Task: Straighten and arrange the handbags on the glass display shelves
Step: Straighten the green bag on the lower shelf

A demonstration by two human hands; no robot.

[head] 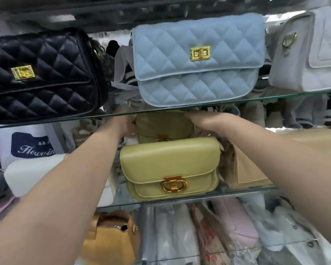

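Above both grips, on the upper glass shelf, stand the blue quilted bag and the black quilted bag. Just below the grips sits the front yellow-green bag. Between them is the rear yellow-green bag. The right grip curls over its top corner. The left grip touches its left edge, too blurred to tell how closed.

Front yellow bag blocks rear bag — side gaps narrow, glass shelf overhead.
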